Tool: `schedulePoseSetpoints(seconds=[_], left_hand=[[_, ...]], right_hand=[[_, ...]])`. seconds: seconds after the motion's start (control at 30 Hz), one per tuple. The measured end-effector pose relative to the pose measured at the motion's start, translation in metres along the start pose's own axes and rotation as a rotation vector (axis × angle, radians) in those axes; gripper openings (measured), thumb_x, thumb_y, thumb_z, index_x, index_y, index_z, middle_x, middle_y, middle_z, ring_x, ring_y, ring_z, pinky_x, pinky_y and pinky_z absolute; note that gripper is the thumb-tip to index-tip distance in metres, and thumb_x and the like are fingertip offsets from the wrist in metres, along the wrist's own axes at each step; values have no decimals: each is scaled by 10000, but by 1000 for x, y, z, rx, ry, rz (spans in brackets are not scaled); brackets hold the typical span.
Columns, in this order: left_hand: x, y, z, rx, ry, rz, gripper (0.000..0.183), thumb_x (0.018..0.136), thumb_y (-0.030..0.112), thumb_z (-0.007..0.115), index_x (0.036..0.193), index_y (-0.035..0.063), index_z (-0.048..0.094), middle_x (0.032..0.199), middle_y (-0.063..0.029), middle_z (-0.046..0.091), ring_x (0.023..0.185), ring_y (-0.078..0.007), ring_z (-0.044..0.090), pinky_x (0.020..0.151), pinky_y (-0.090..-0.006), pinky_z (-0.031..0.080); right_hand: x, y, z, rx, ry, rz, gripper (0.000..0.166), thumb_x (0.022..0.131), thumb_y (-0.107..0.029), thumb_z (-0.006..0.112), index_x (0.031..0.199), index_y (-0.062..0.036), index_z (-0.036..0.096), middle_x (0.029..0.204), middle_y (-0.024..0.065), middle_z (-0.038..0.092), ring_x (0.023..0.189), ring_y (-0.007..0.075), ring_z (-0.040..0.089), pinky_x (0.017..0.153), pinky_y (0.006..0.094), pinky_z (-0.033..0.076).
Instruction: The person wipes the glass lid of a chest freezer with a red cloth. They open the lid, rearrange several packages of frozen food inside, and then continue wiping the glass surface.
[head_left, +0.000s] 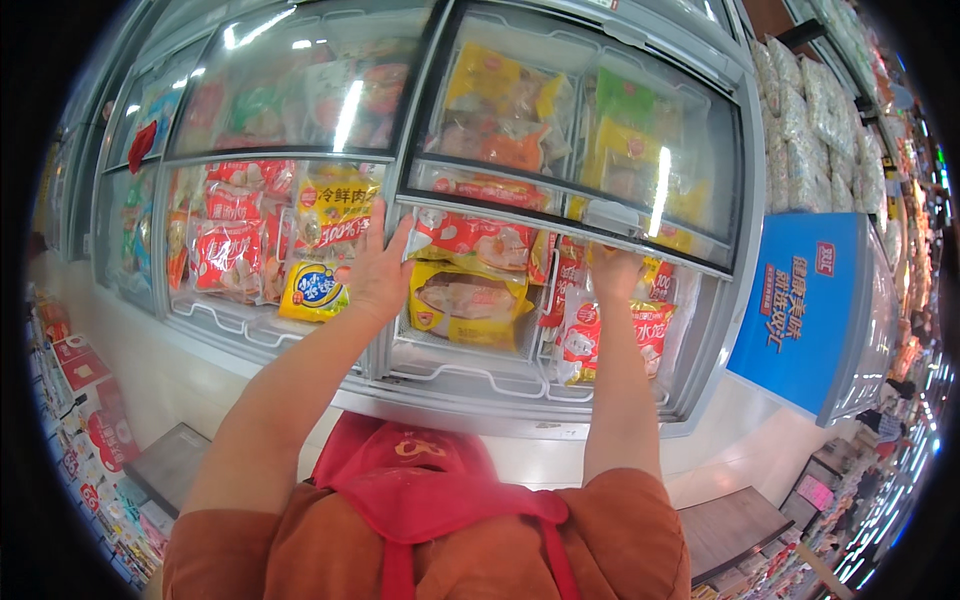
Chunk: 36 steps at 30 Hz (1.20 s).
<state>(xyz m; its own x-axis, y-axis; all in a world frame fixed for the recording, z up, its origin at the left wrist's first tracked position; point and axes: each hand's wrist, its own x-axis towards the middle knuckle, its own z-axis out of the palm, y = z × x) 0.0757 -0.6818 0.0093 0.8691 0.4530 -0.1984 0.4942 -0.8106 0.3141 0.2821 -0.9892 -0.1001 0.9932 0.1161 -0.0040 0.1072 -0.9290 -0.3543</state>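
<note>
My left hand (381, 276) is spread flat, fingers apart, over the divider between two bays of a chest freezer (480, 416). Left of it lie a yellow bag with a blue-and-white emblem (319, 291) and a yellow-and-red bag of frozen food (337, 206). My right hand (616, 276) is at the front edge of a sliding glass lid (517, 127), just below its pale handle (611, 217). Its fingertips are hidden, so its grip is unclear. Under my right forearm lies a red-and-white dumpling bag (581, 334). A yellow bag with a clear window (471, 300) lies between my arms.
White wire baskets (480, 371) divide the freezer. Another glass lid (292, 90) covers the left bay's rear. A blue-sided cabinet (795, 307) stands at right, below stacked clear packs (814, 120). Dark flat-topped stands (731, 529) (169, 465) are behind me on both sides.
</note>
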Motion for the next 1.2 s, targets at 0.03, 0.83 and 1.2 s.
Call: schedulePoseSetpoints(seconds=[0.03, 0.83, 1.2], left_hand=[[1, -1, 1, 3, 10, 20, 687, 807, 129, 683, 1427, 195, 394, 1570, -142, 101, 1344, -371, 321, 1057, -442, 366], [-2, -7, 7, -104, 86, 117, 710, 811, 71, 671, 1439, 190, 363, 1545, -181, 146, 1303, -425, 347, 1058, -465, 360], [1, -9, 9, -93, 81, 126, 724, 816, 82, 663, 1451, 206, 339, 1545, -189, 132, 1276, -436, 364, 1054, -464, 364]], right_hand=[[-19, -12, -9, -18, -42, -11, 676, 827, -397, 653, 1392, -104, 427, 1461, 184, 376, 1358, 359, 322, 1098, 555, 222], [-130, -81, -9, 45, -133, -344, 659, 818, -293, 682, 1358, -17, 424, 1391, 222, 442, 1318, 349, 395, 1093, 513, 274], [-124, -101, 60, 1009, -48, 688, 407, 878, -213, 643, 1199, 8, 525, 1035, 98, 592, 943, 180, 551, 796, 328, 458]])
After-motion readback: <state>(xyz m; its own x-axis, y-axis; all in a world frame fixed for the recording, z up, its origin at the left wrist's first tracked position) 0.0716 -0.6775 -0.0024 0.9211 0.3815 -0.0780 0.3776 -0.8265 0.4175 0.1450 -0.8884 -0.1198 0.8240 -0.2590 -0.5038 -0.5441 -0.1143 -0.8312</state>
